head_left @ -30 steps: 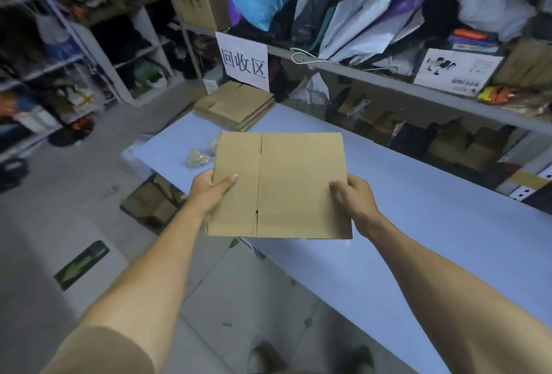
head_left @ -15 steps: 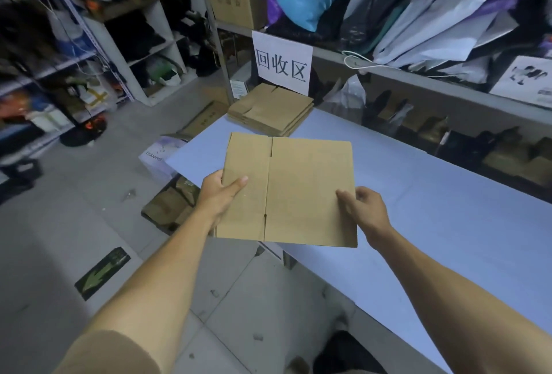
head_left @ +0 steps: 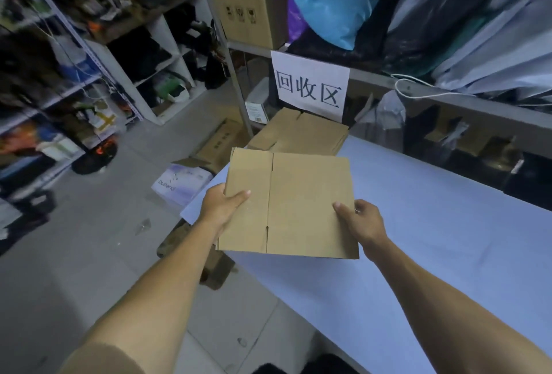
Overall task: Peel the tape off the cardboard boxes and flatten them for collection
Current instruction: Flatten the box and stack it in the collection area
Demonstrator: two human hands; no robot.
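A flattened brown cardboard box (head_left: pixel 298 203) hangs level above the near end of the pale blue table (head_left: pixel 433 239). My left hand (head_left: pixel 222 204) grips its left edge, thumb on top. On the right edge sits my right hand (head_left: pixel 360 219), thumb pressed on the upper face. Just beyond the held box, a stack of flattened boxes (head_left: pixel 301 131) lies at the table's far end, under a white paper sign (head_left: pixel 310 86) with black characters.
Metal shelving (head_left: pixel 448 98) packed with bags runs along the table's far side. A tall carton (head_left: pixel 242 0) stands on the shelf above the sign. On the floor left of the table lie a white box (head_left: pixel 182 185) and loose cardboard (head_left: pixel 221 140). More racks line the left wall.
Both hands have carried the flattened box forward toward the stack at the table's far end. The stack and sign now look larger and closer. The grip has not changed.
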